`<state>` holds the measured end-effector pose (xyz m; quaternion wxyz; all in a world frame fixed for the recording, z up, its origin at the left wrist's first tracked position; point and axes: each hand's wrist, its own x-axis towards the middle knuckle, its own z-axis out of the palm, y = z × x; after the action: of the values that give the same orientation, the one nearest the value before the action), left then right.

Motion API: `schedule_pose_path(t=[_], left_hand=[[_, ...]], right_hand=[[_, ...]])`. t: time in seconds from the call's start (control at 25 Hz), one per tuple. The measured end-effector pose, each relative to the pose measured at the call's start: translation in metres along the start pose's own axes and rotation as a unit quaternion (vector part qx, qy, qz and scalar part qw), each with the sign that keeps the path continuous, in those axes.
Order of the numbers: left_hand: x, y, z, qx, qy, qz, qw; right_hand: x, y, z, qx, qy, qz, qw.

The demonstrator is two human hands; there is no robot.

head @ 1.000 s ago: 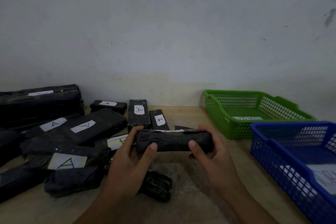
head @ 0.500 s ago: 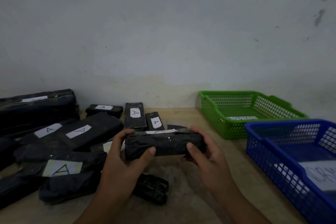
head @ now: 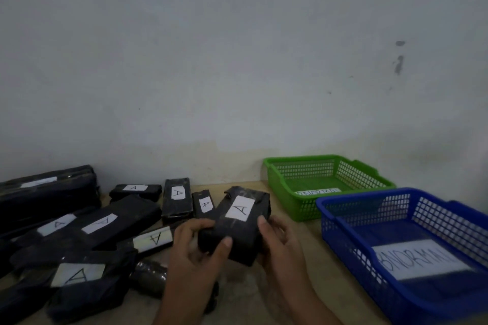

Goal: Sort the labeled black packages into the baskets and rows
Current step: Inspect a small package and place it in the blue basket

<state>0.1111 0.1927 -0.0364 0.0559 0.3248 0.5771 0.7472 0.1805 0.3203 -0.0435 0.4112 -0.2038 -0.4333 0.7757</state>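
Observation:
Both hands hold one black package [head: 239, 227] above the table, its long axis pointing away from me and its white label with an "A" facing up. My left hand [head: 196, 248] grips its near left corner, thumb on top. My right hand [head: 277, 239] grips its right side. A small row of labelled black packages [head: 176, 196] lies by the wall just behind it. A green basket [head: 327, 185] stands at the back right and a blue basket [head: 412, 243] at the near right, each with a paper label lying inside.
Several more black packages [head: 100, 221] marked "A" are heaped on the left of the wooden table [head: 298, 232]. A long black bundle [head: 47, 190] leans against the wall at far left. A small dark package [head: 150, 276] lies under my left forearm.
The package has been turned from lying crosswise with its side toward me to pointing away, so its "A" label now faces up. Both hands shifted their grip; the camera tilted up.

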Motion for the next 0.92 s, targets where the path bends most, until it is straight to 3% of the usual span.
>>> schedule_pose_path(t=[0.12,0.24,0.36,0.44,0.68,0.92], left_hand=[[-0.012,0.007,0.026,0.021,-0.047,0.052,0.997],[-0.02,0.015,0.052,0.019,-0.104,0.077,0.991],[-0.024,0.026,0.081,-0.076,-0.115,0.058,0.989],[-0.023,0.026,0.098,-0.076,-0.125,0.054,0.988],[-0.017,-0.013,0.156,0.04,-0.171,-0.056,0.983],[-0.009,-0.022,0.211,0.043,-0.142,-0.217,0.965]], right_hand=[[-0.021,-0.031,-0.011,-0.006,-0.048,-0.009,0.999],[-0.03,-0.073,-0.034,-0.084,-0.09,-0.032,0.992],[-0.03,-0.113,-0.064,-0.2,-0.067,-0.078,0.974],[-0.026,-0.143,-0.085,-0.224,-0.018,-0.092,0.97],[-0.003,-0.204,-0.154,-0.341,0.083,-0.04,0.936],[0.023,-0.207,-0.188,-0.416,0.141,0.044,0.897]])
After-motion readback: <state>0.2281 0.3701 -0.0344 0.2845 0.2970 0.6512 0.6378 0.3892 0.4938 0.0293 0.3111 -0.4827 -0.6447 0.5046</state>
